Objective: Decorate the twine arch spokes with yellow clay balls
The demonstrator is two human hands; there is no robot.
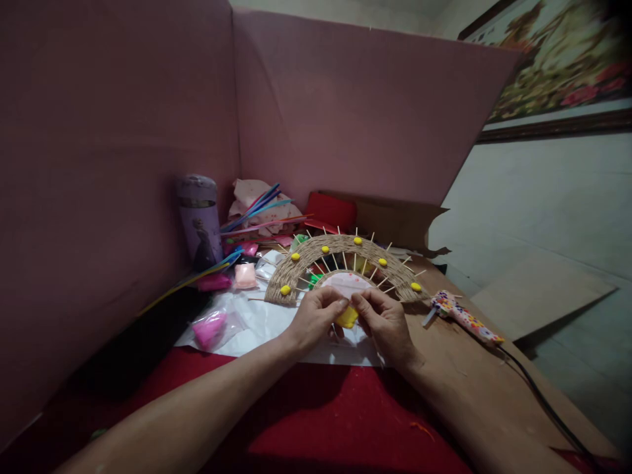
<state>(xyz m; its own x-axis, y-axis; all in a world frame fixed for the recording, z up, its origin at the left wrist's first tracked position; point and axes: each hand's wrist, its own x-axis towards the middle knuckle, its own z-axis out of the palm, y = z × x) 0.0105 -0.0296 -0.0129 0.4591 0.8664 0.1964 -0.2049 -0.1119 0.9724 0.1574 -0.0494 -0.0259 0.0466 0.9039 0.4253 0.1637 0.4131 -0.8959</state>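
Both my hands meet just in front of a half-round woven arch (340,253) made of twine and wooden sticks, dotted with small yellow clay blobs. My left hand (316,319) and my right hand (385,321) pinch a lump of yellow clay (347,317) between their fingertips. A pale pink piece (345,284) lies under the arch just beyond my fingers. White plastic sheeting (261,322) lies under my hands.
A flower-patterned glue gun (464,316) with a black cord lies to the right. At the left are clay packets (212,329), coloured sticks (257,207) and a purple bottle (198,220). Pink cardboard walls (345,112) stand behind; red cloth (316,421) covers the near table.
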